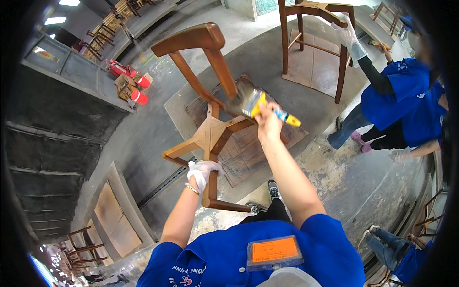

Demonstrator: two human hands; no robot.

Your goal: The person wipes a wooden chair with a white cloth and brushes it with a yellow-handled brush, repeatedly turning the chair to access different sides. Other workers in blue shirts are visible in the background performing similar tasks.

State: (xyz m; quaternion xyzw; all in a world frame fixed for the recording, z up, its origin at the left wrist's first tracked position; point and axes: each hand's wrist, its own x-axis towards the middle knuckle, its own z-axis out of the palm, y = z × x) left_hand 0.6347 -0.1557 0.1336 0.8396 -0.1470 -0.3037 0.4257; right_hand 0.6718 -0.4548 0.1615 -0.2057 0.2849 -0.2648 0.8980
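Observation:
A brown wooden chair frame (213, 129) with a curved backrest and no seat panel stands tilted in front of me. My left hand (204, 173), in a white glove, is closed around a bar of the frame at its near side. My bare right hand (269, 118) grips a wide paintbrush (256, 104) with a yellow band and a yellow and blue handle. Its dark bristles are blurred and reach the lower part of the chair's back post; whether they touch it I cannot tell. Brown stained cardboard (244, 153) lies beneath the chair.
Another chair frame (313, 9) stands at the back right, where a co-worker in a blue shirt (401, 83) holds it with a gloved hand. Red buckets (139, 97) and a cardboard box (125, 87) sit at the far left. A dark panelled wall (52, 158) runs along the left.

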